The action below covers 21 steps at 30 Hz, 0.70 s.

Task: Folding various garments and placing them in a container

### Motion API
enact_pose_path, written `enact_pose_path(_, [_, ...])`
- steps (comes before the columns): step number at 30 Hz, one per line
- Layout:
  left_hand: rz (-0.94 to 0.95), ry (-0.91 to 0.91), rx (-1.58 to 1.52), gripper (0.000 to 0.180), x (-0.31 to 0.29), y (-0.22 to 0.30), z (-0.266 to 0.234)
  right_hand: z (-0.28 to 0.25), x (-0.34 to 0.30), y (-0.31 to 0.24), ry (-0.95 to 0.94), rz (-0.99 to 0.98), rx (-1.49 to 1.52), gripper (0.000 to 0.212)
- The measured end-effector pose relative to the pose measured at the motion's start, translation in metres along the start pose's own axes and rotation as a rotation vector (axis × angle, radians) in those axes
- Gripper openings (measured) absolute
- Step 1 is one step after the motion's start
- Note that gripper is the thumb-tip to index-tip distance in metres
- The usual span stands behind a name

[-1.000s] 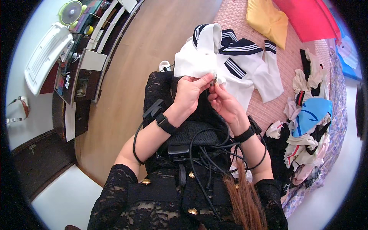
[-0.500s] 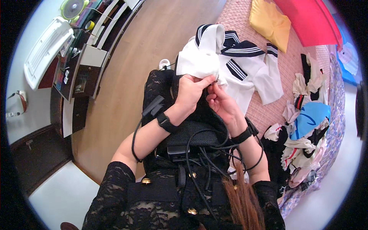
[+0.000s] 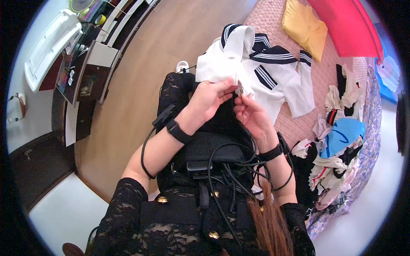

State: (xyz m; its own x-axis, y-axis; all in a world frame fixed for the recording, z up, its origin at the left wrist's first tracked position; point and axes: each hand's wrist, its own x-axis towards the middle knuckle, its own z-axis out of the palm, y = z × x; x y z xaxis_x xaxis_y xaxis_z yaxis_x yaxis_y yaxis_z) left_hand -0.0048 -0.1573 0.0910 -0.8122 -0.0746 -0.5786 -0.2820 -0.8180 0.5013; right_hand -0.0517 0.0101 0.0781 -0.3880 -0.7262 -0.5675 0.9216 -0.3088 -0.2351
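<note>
A white sailor-style shirt (image 3: 294,94) with a navy, white-striped collar lies partly on the pink quilted bedcover and reaches over my lap. My left hand (image 3: 208,100) pinches the lower front edge of its left part between thumb and fingers. Beside it, my right hand (image 3: 253,118) has its thumb and forefinger closed on the facing edge of the shirt. A small shiny fastener (image 3: 241,91) shows just above the right fingertips; its exact kind is too small to make out. A narrow dark gap parts the two edges.
Crumpled clothes (image 3: 337,166) lie heaped on the bed's right side. A yellow cushion (image 3: 304,30) and a red panel (image 3: 348,30) are farther back. Black cables (image 3: 213,179) loop across my lap and wrists. Dark-and-white furniture (image 3: 100,59) stands left of the wooden floor (image 3: 145,64).
My hands have drawn slightly apart, and the two shirt edges have separated. The fastener now shows by my right fingers. The whole view has shifted a little.
</note>
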Motion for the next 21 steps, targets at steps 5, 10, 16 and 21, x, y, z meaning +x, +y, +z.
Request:
enact_pose_path(5, [-0.269, -0.003, 0.129, 0.019, 0.005, 0.007, -0.006, 0.005, -0.004, -0.002, 0.146, 0.015, -0.287, 0.011])
enact_pose_path(10, [-0.237, 0.052, 0.231, 0.022, 0.007, 0.006, -0.003, 0.012, -0.007, -0.004, 0.269, -0.001, -0.718, 0.015])
enact_pose_path(16, [0.025, 0.1, 0.299, 0.021, 0.009, -0.001, 0.0, 0.031, -0.021, -0.009, 0.448, -0.21, -1.749, 0.019])
enact_pose_path(21, [0.085, 0.123, 0.413, 0.017, 0.008, -0.008, 0.005, 0.042, -0.016, -0.002, 0.25, -0.719, -1.742, 0.012])
